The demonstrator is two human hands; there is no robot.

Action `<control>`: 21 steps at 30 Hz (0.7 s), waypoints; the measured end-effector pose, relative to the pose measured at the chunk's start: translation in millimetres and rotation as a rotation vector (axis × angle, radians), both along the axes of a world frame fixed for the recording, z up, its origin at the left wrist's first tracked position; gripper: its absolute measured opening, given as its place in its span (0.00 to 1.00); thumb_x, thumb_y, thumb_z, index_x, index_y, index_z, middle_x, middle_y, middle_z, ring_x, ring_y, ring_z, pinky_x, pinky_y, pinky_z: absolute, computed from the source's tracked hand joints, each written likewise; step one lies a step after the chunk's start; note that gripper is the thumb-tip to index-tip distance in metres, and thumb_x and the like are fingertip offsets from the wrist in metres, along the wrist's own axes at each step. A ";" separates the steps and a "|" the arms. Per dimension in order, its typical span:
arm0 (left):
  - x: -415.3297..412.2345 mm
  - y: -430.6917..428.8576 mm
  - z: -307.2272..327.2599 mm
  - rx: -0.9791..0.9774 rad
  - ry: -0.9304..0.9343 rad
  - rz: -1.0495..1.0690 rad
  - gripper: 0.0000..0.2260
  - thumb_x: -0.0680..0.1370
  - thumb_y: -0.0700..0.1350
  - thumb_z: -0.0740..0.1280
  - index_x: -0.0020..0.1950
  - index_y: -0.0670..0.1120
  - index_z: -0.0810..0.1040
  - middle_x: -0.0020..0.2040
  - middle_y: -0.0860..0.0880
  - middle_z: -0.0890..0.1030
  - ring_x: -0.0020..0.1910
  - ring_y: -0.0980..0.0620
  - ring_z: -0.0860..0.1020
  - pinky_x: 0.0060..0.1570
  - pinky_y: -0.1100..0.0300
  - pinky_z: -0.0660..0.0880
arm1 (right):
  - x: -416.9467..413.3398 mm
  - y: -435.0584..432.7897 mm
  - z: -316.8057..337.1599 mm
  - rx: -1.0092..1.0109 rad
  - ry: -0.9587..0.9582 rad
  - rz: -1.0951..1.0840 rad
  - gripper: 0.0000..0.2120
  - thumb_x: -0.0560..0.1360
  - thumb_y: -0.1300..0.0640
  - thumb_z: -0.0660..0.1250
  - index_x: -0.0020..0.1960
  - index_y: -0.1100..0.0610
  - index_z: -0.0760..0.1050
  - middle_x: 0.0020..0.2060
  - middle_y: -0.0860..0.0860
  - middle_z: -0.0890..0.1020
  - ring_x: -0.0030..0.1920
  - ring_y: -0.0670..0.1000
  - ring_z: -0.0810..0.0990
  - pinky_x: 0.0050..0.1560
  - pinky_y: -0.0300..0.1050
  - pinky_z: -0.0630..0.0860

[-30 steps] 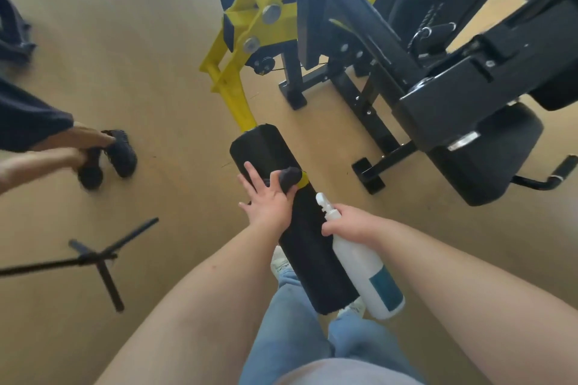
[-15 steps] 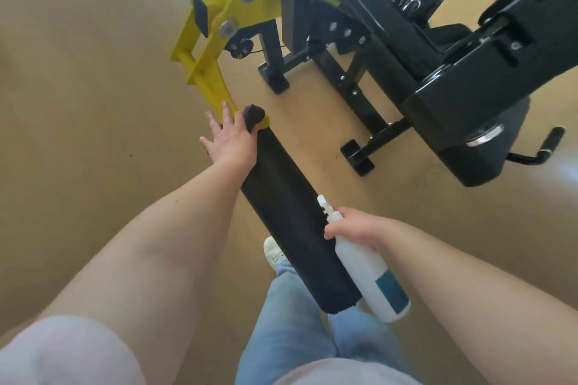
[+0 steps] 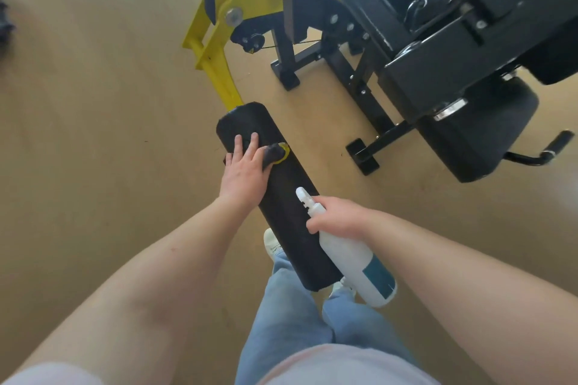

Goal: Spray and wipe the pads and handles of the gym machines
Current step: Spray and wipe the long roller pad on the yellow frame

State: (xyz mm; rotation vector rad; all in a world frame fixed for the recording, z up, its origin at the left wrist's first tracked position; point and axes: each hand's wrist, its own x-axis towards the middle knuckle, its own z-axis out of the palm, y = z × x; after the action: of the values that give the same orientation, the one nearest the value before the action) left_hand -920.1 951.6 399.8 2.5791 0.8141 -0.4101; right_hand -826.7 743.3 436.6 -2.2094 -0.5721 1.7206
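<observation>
- Since half a second ago, the left hand (image 3: pixel 245 172) has slid back down the roller pad (image 3: pixel 291 212) from its far end toward the person; the right hand (image 3: pixel 337 219) has kept its place by the near half.
- The left hand lies flat on the pad's upper part, fingers straight and close together, pressing a dark cloth (image 3: pixel 272 154) against the foam. The cloth bunches out at the hand's 1 o'clock side, beside a yellow ring on the pad.
- The right hand is curled round the neck of a white spray bottle (image 3: pixel 359 262), nozzle pointing to 11 o'clock, the bottle's body lying along the pad's right flank.
- The black pad runs diagonally from 11 o'clock to 5 o'clock, just in front of the person's jeans (image 3: pixel 287 306).
- A yellow arm (image 3: pixel 219 72) meets the pad's far end at 12 o'clock.
- The black machine frame (image 3: pixel 375 25) fills the 1 to 2 o'clock area, with a seat pad (image 3: pixel 475 141) and a handle (image 3: pixel 553 147) at 3 o'clock.
</observation>
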 end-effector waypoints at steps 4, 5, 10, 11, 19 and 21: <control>-12.9 -43.9 4.2 -0.099 -0.010 0.040 0.20 0.87 0.51 0.55 0.79 0.52 0.64 0.84 0.52 0.48 0.82 0.41 0.40 0.79 0.38 0.49 | -2.8 -7.4 3.7 0.020 0.020 0.035 0.14 0.71 0.47 0.70 0.55 0.41 0.73 0.50 0.48 0.80 0.51 0.50 0.79 0.46 0.47 0.73; -16.8 -53.6 4.9 -0.117 -0.007 0.047 0.20 0.87 0.51 0.55 0.79 0.52 0.64 0.84 0.52 0.47 0.82 0.41 0.39 0.79 0.38 0.49 | -0.8 -10.8 4.4 0.024 0.033 0.030 0.12 0.70 0.48 0.70 0.52 0.41 0.73 0.50 0.48 0.79 0.51 0.51 0.79 0.47 0.47 0.73; -41.3 -99.1 7.6 -0.144 0.016 -0.001 0.19 0.87 0.51 0.56 0.78 0.53 0.64 0.84 0.53 0.46 0.82 0.42 0.38 0.79 0.36 0.50 | 11.1 -36.9 8.2 0.028 0.083 -0.018 0.12 0.71 0.50 0.71 0.53 0.44 0.75 0.54 0.51 0.80 0.54 0.52 0.79 0.51 0.48 0.74; -46.1 -109.7 8.1 -0.138 0.022 -0.020 0.19 0.87 0.51 0.56 0.78 0.53 0.65 0.84 0.53 0.46 0.82 0.42 0.38 0.79 0.36 0.50 | 12.0 -44.1 9.4 0.019 0.084 -0.023 0.13 0.71 0.50 0.71 0.55 0.45 0.75 0.55 0.52 0.80 0.55 0.52 0.79 0.52 0.48 0.75; -79.3 -179.0 10.1 -0.031 0.149 -0.280 0.21 0.86 0.52 0.56 0.80 0.53 0.62 0.84 0.53 0.45 0.82 0.41 0.36 0.78 0.35 0.49 | 6.3 -89.9 18.6 -0.007 0.051 0.042 0.24 0.72 0.50 0.71 0.67 0.49 0.72 0.55 0.52 0.79 0.54 0.52 0.79 0.52 0.48 0.76; -84.8 -193.5 10.7 -0.028 0.164 -0.328 0.22 0.85 0.53 0.56 0.80 0.54 0.62 0.84 0.53 0.47 0.82 0.41 0.37 0.78 0.34 0.48 | 4.3 -92.7 21.5 -0.012 0.040 0.069 0.27 0.68 0.47 0.71 0.65 0.48 0.73 0.55 0.53 0.80 0.55 0.53 0.80 0.57 0.52 0.78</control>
State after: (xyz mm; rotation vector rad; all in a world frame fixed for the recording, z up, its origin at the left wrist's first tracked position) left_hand -1005.0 758.0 410.5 2.6826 0.4289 -0.7313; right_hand -822.4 650.6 458.2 -2.1820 -0.6369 1.8025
